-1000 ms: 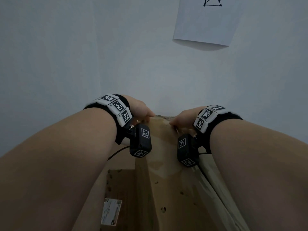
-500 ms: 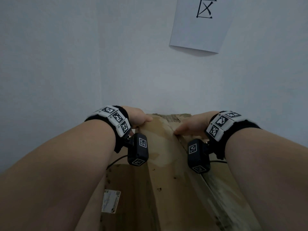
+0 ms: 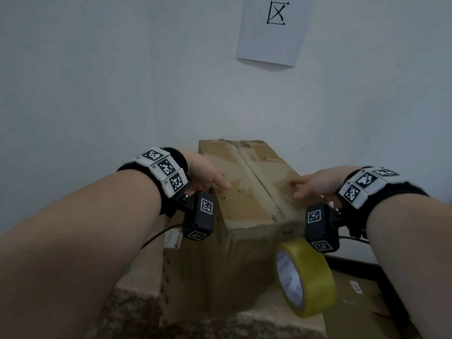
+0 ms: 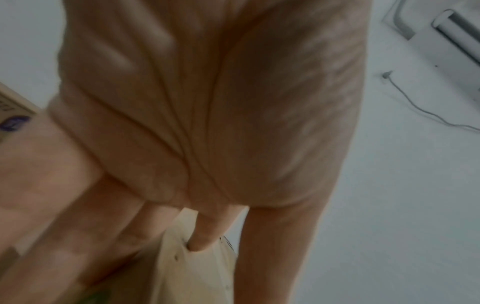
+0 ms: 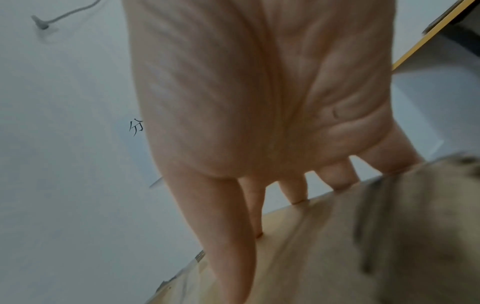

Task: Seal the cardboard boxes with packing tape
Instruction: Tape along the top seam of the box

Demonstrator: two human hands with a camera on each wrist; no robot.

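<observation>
A: Where is the cardboard box [image 3: 247, 192]?

B: In the middle of the scene, standing on a larger carton [image 3: 146, 277], with its far end close to the pale wall [image 3: 97, 81]. A strip of tape [image 3: 256, 184] runs along its top seam from far to near.

A: And the hands?

B: The left hand [image 3: 205, 172] lies on the box's left top edge, thumb on top. From the left wrist view its fingers [image 4: 205, 236] are stretched out straight against the cardboard, not clenched round anything. The right hand [image 3: 315, 184] is at the right top edge. Its fingers [image 5: 293, 191] are also straight and spread, their tips meeting the box's surface.

A: So neither is clutching it?

B: No, both lie flat, pressing from either side.

A: Where is the packing tape roll [image 3: 305, 277]?

B: A yellow roll, near and right, below the right wrist and in front of the box's near right corner. I cannot tell what holds it up.

A: Anything else?

B: A white sheet of paper [image 3: 271, 33] with a black mark hangs on the wall above. Flattened cardboard [image 3: 354, 302] lies low on the right.
</observation>
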